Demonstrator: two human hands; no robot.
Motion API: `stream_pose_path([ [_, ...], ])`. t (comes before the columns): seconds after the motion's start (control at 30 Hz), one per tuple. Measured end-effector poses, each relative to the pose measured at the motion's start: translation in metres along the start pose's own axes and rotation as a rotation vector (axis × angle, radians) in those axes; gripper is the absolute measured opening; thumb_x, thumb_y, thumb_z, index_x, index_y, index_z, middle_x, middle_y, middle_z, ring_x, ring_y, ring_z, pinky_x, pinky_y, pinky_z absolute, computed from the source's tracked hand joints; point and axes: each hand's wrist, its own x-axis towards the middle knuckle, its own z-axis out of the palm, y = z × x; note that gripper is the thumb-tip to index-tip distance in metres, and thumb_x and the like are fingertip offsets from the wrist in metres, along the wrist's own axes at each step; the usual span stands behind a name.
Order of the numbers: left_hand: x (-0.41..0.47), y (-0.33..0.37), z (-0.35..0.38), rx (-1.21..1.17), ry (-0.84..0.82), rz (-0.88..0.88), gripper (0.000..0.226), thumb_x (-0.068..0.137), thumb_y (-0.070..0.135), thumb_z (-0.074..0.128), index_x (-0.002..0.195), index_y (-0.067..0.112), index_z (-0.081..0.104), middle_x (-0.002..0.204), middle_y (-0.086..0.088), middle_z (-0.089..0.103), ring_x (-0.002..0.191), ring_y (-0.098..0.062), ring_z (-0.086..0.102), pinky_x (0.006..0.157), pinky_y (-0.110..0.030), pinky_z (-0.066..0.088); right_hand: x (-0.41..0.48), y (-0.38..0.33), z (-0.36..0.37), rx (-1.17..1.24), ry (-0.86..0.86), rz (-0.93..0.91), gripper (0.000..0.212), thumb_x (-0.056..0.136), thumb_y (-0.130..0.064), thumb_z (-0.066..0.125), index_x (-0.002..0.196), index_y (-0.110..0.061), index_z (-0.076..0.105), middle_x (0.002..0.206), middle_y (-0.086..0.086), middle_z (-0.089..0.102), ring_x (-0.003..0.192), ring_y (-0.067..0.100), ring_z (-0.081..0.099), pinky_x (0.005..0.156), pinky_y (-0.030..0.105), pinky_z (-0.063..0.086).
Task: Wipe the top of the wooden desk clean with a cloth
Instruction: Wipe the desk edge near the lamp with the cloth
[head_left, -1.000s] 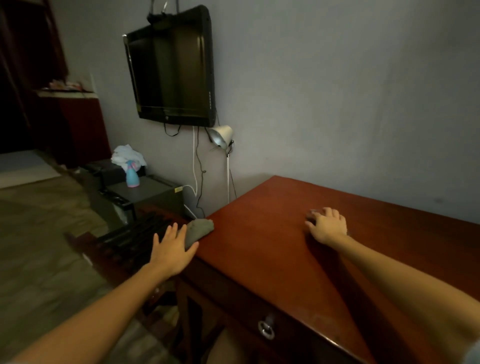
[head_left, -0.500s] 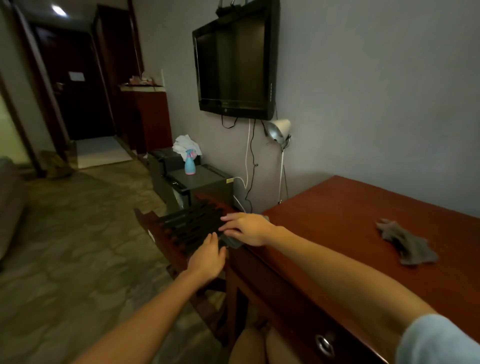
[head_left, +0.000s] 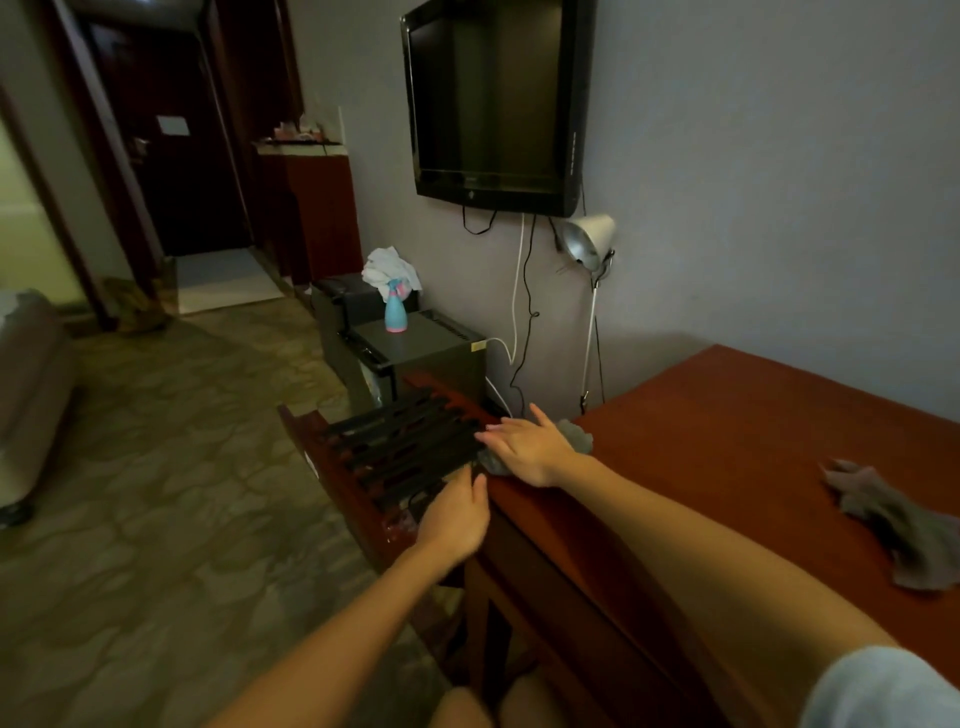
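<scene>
**Fingers (head_left: 500, 434) straight, pressed flat on grey cloth (head_left: 577, 435) at corner of wooden desk (head_left: 727, 441)**

Right hand (head_left: 524, 449) at frame centre, palm down on cloth — nothing gripped. Left hand (head_left: 457, 514) just below, beside desk edge and near slatted rack (head_left: 395, 449), fingers extended, holding nothing. Second cloth (head_left: 893, 525) crumpled on desktop, right edge of frame — well apart.

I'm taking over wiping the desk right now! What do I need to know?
Right hand: flat on the cloth at the desk's left corner.
Left hand: fingers straight, holds nothing, just off the desk's edge beside that cloth.
A second cloth lies crumpled further right on the desk, untouched.
Done: cannot tell how much is wiped.
Left: wipe across the top, also under the second cloth.
</scene>
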Motion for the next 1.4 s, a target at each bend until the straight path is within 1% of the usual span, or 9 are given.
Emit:
stream_pose_path([
  [0.17, -0.006, 0.007, 0.031, -0.279, 0.120, -0.111, 0.032, 0.104, 0.030, 0.021, 0.122, 0.011, 0.040, 0.121, -0.020, 0.058, 0.107, -0.035, 0.058, 0.082, -0.039, 0.044, -0.031, -0.018, 0.009, 0.073, 0.041, -0.037, 0.049, 0.104, -0.038, 0.012, 0.151, -0.027, 0.019, 0.157, -0.009, 0.021, 0.146, 0.007, 0.009, 0.119, 0.041, -0.007],
  [0.33, -0.010, -0.003, 0.042, -0.312, 0.164, -0.099, 0.037, 0.105, 0.029, 0.018, 0.136, 0.017, 0.033, 0.128, -0.014, 0.057, 0.110, -0.031, 0.058, 0.078, -0.032, 0.041, -0.021, -0.026, 0.012, 0.090, 0.045, -0.038, 0.048, 0.103, -0.039, 0.012, 0.148, -0.029, 0.029, 0.156, -0.009, 0.025, 0.146, 0.008, 0.011, 0.119, 0.043, -0.001],
  [0.4, -0.008, -0.006, 0.039, -0.274, 0.140, -0.097, 0.038, 0.105, 0.029, 0.018, 0.136, 0.016, 0.035, 0.125, -0.014, 0.057, 0.111, -0.031, 0.057, 0.080, -0.032, 0.042, -0.003, -0.026, 0.009, 0.080, 0.028, -0.037, 0.048, 0.104, -0.038, 0.012, 0.147, -0.029, 0.031, 0.155, -0.008, 0.027, 0.146, 0.010, 0.013, 0.118, 0.044, 0.000],
  [0.53, -0.006, -0.011, 0.022, -0.030, 0.242, 0.066, 0.034, 0.104, 0.032, 0.025, 0.114, 0.015, 0.052, 0.113, -0.006, 0.060, 0.109, -0.025, 0.057, 0.093, -0.040, 0.043, 0.019, 0.002, 0.002, -0.124, -0.043, 0.009, 0.048, 0.103, -0.034, 0.018, 0.150, -0.024, 0.024, 0.158, 0.000, 0.021, 0.148, 0.019, 0.009, 0.118, 0.049, -0.001],
  [0.67, 0.003, 0.008, 0.011, 0.080, 0.259, 0.162, 0.043, 0.102, 0.033, 0.032, 0.140, 0.015, 0.042, 0.139, -0.002, 0.048, 0.128, -0.018, 0.046, 0.106, -0.035, 0.037, 0.012, 0.020, 0.002, -0.143, 0.014, 0.092, 0.048, 0.103, -0.036, 0.018, 0.150, -0.025, 0.021, 0.159, 0.000, 0.018, 0.148, 0.019, 0.007, 0.117, 0.049, -0.004],
  [0.8, 0.008, 0.026, 0.019, 0.215, 0.161, 0.091, 0.040, 0.101, 0.022, 0.033, 0.138, 0.014, 0.043, 0.139, -0.006, 0.048, 0.128, -0.023, 0.046, 0.109, -0.041, 0.034, -0.009, 0.017, 0.006, -0.011, 0.094, 0.156, 0.049, 0.103, -0.038, 0.010, 0.150, -0.029, 0.020, 0.158, -0.006, 0.018, 0.147, 0.013, 0.007, 0.117, 0.043, -0.005],
  [0.97, 0.023, 0.041, 0.018, 0.329, 0.108, -0.041, 0.038, 0.099, 0.023, 0.034, 0.135, 0.014, 0.046, 0.140, -0.007, 0.047, 0.131, -0.025, 0.043, 0.115, -0.048, 0.020, -0.045, -0.003, 0.015, 0.001, 0.112, 0.135, 0.049, 0.104, -0.037, 0.012, 0.151, -0.028, 0.019, 0.159, -0.009, 0.016, 0.147, 0.009, 0.004, 0.118, 0.041, -0.005],
  [1.2, 0.034, 0.036, 0.021, 0.303, 0.126, -0.042, 0.039, 0.101, 0.020, 0.032, 0.137, 0.012, 0.042, 0.137, -0.008, 0.051, 0.125, -0.025, 0.049, 0.103, -0.041, 0.040, -0.003, 0.016, 0.006, 0.045, 0.062, 0.085, 0.046, 0.104, -0.037, 0.014, 0.147, -0.030, 0.030, 0.158, -0.006, 0.020, 0.147, 0.014, 0.007, 0.118, 0.044, -0.001],
  [1.4, 0.037, 0.041, 0.021, 0.408, 0.112, -0.035, 0.040, 0.097, 0.016, 0.037, 0.137, 0.014, 0.043, 0.136, -0.007, 0.051, 0.126, -0.025, 0.048, 0.112, -0.046, 0.029, 0.014, 0.072, -0.005, -0.006, 0.026, 0.191, 0.049, 0.104, -0.036, 0.009, 0.148, -0.027, 0.027, 0.158, -0.003, 0.020, 0.148, 0.017, 0.008, 0.118, 0.045, -0.002],
])
